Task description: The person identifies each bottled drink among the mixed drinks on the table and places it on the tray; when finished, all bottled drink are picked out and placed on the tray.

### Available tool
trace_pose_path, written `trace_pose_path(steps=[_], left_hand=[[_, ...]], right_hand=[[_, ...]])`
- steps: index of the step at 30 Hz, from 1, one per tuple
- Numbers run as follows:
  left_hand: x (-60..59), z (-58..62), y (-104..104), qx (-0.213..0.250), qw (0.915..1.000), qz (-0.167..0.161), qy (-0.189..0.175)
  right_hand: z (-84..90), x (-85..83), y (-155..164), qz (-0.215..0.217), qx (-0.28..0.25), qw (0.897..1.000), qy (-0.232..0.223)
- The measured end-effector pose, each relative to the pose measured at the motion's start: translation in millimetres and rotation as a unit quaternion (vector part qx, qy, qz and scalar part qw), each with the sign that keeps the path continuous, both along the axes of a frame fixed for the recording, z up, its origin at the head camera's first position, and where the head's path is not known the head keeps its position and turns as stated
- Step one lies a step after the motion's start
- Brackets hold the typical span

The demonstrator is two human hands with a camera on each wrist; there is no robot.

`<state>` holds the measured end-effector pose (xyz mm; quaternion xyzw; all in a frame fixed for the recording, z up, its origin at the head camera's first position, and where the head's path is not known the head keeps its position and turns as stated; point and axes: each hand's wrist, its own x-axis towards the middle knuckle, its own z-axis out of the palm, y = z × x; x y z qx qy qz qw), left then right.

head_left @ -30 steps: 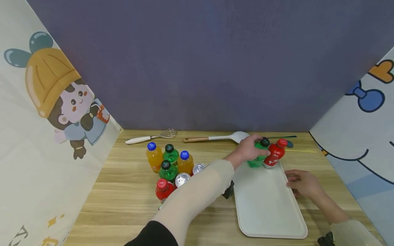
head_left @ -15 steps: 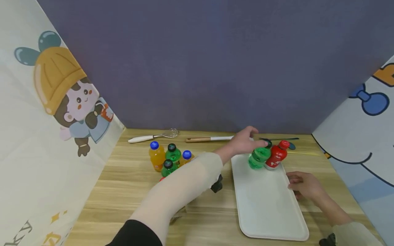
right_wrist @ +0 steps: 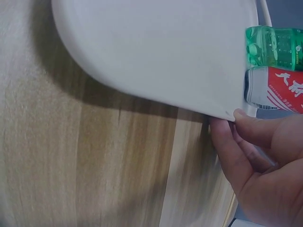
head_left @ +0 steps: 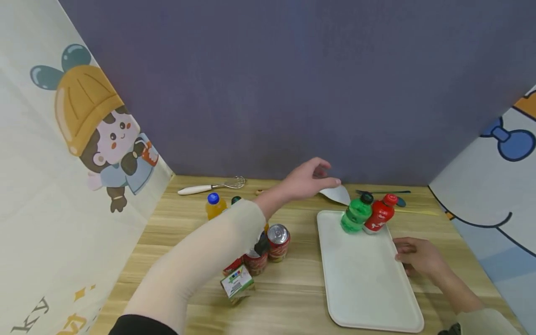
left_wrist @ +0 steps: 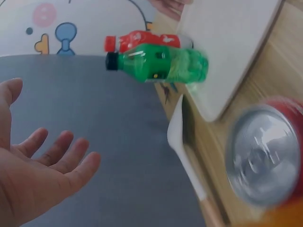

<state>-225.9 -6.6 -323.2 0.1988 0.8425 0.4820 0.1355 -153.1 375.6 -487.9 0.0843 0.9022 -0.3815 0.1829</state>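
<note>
A green bottle with a black cap (head_left: 357, 215) and a red bottle with a red cap (head_left: 381, 215) stand side by side at the far end of a white tray (head_left: 368, 279). My left hand (head_left: 307, 179) hangs in the air left of them, fingers loosely bent and holding nothing; its bare palm shows in the left wrist view. At the tray's right edge, my right hand (head_left: 420, 256) pinches the rim, thumb (right_wrist: 251, 124) on the edge and fingers beneath.
Left of the tray stand two red cans (head_left: 278, 242), a small carton (head_left: 237, 284) and an orange bottle (head_left: 215, 207); my left arm hides other bottles. Along the back lie a whisk (head_left: 209, 186), a white spoon-like utensil (head_left: 337, 194) and thin dark utensils (head_left: 383, 192).
My left hand has let go of the green bottle, leaving it beside the red one, and has moved left and up. The right hand stays at the tray's edge.
</note>
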Motion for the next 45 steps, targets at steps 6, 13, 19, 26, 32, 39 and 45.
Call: trace_pose_path(steps=[6, 13, 19, 26, 32, 39, 45], left_hand=[[12.5, 5.1, -40, -0.001, 0.9998, 0.013, 0.013], [24.5, 6.3, -94, -0.030, 0.9974, 0.046, 0.046], [30.4, 0.0, -141, -0.029, 0.9943, 0.089, 0.051], [38.3, -14.5, -188, -0.057, 0.9876, 0.125, 0.076], [44.3, -37.1, -221, -0.026, 0.9860, 0.147, 0.074], [49.1, -59.4, -246, 0.001, 0.9862, 0.154, 0.060], [52.5, -75.7, -256, -0.007, 0.9866, 0.161, 0.026]], right_hand=[[-0.4, 1.0, 0, -0.004, -0.005, 1.000, -0.008], [-1.4, -2.1, 1, -0.005, -0.012, 1.000, -0.014], [-1.7, -2.5, 1, -0.002, -0.012, 1.000, -0.007], [-1.4, -1.8, 1, -0.003, -0.017, 1.000, 0.000], [0.1, 0.3, 1, -0.002, -0.020, 1.000, 0.000], [1.6, 0.5, -2, 0.005, -0.027, 1.000, -0.001], [0.7, -0.6, -1, 0.003, -0.024, 1.000, -0.005]])
